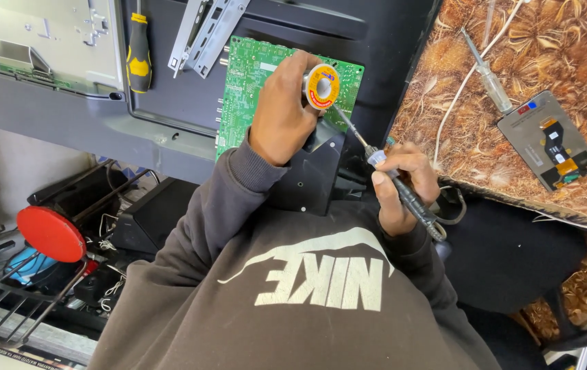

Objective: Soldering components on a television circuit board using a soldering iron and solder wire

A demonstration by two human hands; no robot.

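My left grip point(281, 113) wraps a small solder spool point(321, 86), its round orange-and-yellow face with a silvery hub turned up toward me, held just above the green circuit board point(249, 79). The board lies flat on a dark panel, studded with tiny parts, its lower middle hidden by my hand. My right grip point(403, 185) pinches a soldering iron point(403, 192) like a pen: black handle running back past my wrist, thin metal tip slanting up-left and ending just beneath the spool.
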